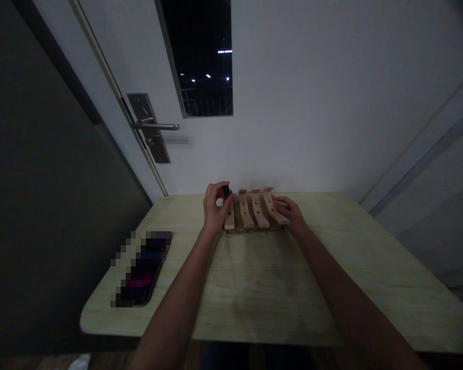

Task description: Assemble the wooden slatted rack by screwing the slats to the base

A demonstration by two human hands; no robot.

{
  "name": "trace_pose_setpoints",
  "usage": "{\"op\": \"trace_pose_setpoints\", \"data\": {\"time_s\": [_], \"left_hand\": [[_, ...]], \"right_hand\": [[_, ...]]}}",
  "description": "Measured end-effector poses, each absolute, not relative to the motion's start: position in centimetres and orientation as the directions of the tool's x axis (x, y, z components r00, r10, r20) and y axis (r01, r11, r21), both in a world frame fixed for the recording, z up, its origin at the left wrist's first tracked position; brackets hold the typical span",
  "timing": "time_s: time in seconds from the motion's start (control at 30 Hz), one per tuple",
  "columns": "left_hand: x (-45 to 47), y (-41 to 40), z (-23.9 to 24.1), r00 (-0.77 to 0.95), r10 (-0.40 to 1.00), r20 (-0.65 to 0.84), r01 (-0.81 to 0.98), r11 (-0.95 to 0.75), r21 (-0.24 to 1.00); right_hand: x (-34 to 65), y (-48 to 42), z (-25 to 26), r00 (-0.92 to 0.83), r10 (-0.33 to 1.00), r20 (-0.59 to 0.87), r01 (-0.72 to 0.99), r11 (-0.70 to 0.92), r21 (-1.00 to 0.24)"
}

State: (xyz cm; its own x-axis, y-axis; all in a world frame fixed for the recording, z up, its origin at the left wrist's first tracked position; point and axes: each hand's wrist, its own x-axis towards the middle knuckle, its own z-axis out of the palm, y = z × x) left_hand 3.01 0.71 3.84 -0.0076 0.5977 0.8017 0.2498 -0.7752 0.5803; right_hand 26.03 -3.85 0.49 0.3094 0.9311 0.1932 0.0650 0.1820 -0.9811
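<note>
Several curved, light wooden pieces with dark holes stand side by side on a brown base [254, 230] at the table's far side. My left hand [213, 209] is closed, pinching a small black block [226, 191] between thumb and fingers at the top of the leftmost wooden piece [230, 221]. Whether the block touches that piece I cannot tell. At the other end, my right hand [292, 211] is closed against the rightmost wooden piece [271, 206], its fingers curled at the side. Two more wooden pieces [246, 213] stand between the hands.
A phone [154, 272], partly pixelated, lies at the left of the pale wood-grain table [254, 298]. Right behind the table rises a white door [312, 103] with a metal handle [158, 126] and a narrow dark window [200, 61]. A dark panel [42, 205] borders the left side.
</note>
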Motion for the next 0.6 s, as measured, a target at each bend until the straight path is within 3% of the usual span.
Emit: {"op": "trace_pose_setpoints", "data": {"time_s": [0.2,0.47,0.6], "left_hand": [[3.04,0.42,3.99,0.037,0.621,0.783,0.219,-0.769,0.600],[2.77,-0.11,4.08,0.170,0.671,0.722,0.020,-0.735,0.678],[2.85,0.15,4.20,0.105,0.630,0.769,0.138,-0.775,0.617]], "right_hand": [[26.12,-3.94,0.43,0.277,0.944,0.180,0.067,0.167,-0.984],[26.26,-3.88,0.28,0.275,0.949,0.153,0.032,0.150,-0.988],[26.22,-3.98,0.35,0.280,0.947,0.161,0.025,0.160,-0.987]]}}
